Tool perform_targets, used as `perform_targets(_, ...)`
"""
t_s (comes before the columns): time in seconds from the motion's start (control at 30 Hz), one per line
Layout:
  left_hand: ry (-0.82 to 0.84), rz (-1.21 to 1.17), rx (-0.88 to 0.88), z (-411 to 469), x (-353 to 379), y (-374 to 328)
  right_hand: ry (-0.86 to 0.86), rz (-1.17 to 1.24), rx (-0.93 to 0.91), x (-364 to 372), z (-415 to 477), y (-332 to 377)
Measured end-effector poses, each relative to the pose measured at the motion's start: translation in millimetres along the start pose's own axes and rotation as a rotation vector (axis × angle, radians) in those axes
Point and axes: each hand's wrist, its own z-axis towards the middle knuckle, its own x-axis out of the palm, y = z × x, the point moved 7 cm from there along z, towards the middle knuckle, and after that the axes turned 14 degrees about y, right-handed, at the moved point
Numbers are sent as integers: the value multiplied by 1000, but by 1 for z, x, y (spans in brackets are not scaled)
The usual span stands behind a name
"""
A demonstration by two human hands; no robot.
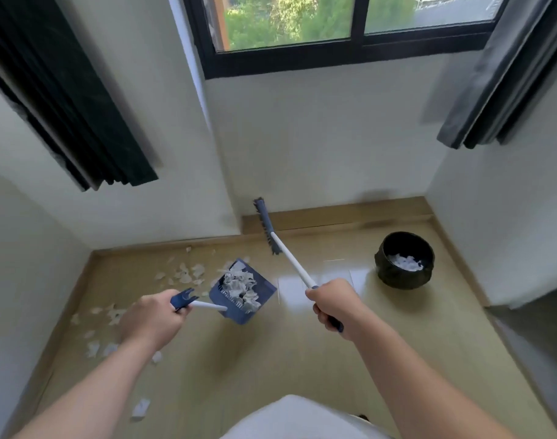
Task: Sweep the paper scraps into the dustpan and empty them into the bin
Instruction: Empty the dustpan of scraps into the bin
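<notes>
My left hand (pixel 152 318) grips the white handle of a blue dustpan (pixel 264 291), held above the floor and filled with white paper scraps (pixel 240 288). My right hand (pixel 332 304) holds the white-and-blue broom handle (pixel 294 263); the broom head (pixel 266 224) is lifted near the wall corner. More paper scraps (pixel 183 274) lie on the floor at the left, along the wall. A round black bin (pixel 403 259) stands on the floor to the right, with white scraps inside it.
The tan floor is closed in by white walls on the left, far side and right. A window and dark curtains (pixel 65 99) hang above. A small white piece (pixel 141 408) lies on the floor near my left forearm.
</notes>
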Motion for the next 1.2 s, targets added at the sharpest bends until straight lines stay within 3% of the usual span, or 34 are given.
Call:
perform_targets(0.57,-192,176,411,26,-48,-312,-215,235,-146,-240,-44,-24)
perform_targets(0.87,-279,239,661,94,-60,-427,-350,352,-124,-298,-28,-12)
perform_targets(1.2,-255,337,1029,193,-70,-541,-523,463,-52,-337,-7,22)
